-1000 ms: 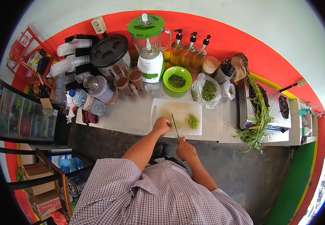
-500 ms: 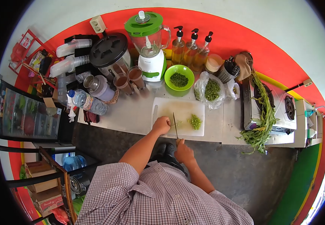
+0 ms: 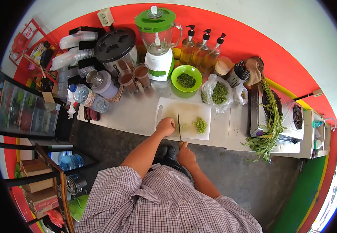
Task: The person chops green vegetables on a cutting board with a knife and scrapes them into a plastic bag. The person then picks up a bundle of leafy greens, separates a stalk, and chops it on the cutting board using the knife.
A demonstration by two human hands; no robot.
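Note:
My right hand (image 3: 186,155) is wrapped round the handle of a knife (image 3: 179,126), whose blade points away from me over the white cutting board (image 3: 164,106). On the board's left part my left hand (image 3: 165,126) is closed, its fingers curled; anything inside them is hidden. A few green bits (image 3: 183,125) lie by the blade. To the right of the knife sits a small heap of chopped light-green pieces (image 3: 200,124). Behind the board stands a green bowl (image 3: 186,90) with chopped greens, beside a clear plastic bag (image 3: 211,93) of cut greens.
A blender (image 3: 157,54), several pump bottles (image 3: 200,52) and two brown cups (image 3: 128,80) stand along the back. Leafy stems (image 3: 267,130) hang over the gas stove (image 3: 256,108) at the right. A water bottle (image 3: 88,99) lies slanted at the left.
The view has shifted and turned slightly. My left hand stays closed on the board, and the knife remains in my right hand beside it, with little visible movement.

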